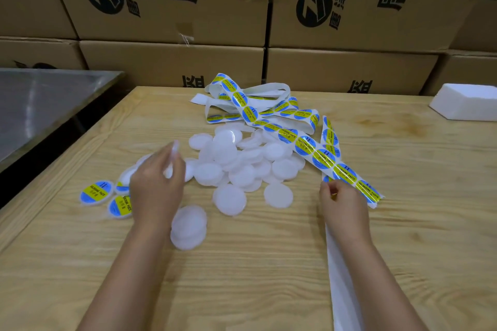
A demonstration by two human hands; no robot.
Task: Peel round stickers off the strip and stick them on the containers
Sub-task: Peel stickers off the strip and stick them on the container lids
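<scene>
Stacked printed cardboard boxes stand behind a pale wooden surface, where a tangled sticker strip of blue-and-yellow round labels runs from the far middle toward the near right, past a central pile of plain white containers. A person's left hand grips one blurred white container above the pile's left edge, while the right hand pinches the strip's near end. Three labelled containers lie just left of the left hand.
</scene>
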